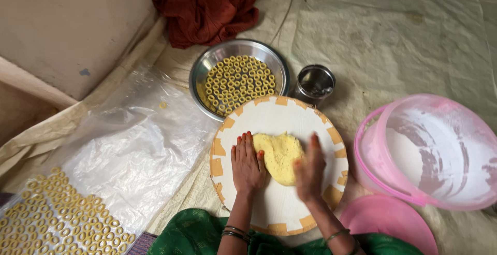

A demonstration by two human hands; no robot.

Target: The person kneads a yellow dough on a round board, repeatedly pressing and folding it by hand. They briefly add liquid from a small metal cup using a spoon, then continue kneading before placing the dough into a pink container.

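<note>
A flat patch of yellow dough [280, 154] lies on a round white board [279, 203] with orange marks around its rim. My left hand [247, 164] rests flat on the board, fingers apart, touching the dough's left edge. My right hand [310, 171] is blurred and presses on the dough's right side, palm down. Neither hand holds anything.
A steel bowl [207, 63] of small yellow dough rings stands beyond the board, a small steel cup [315, 83] beside it. More rings lie on a clear plastic sheet [134, 151] at left. A pink tub [429, 151] and its pink lid [385, 221] sit at right. A red cloth [207, 6] lies at the back.
</note>
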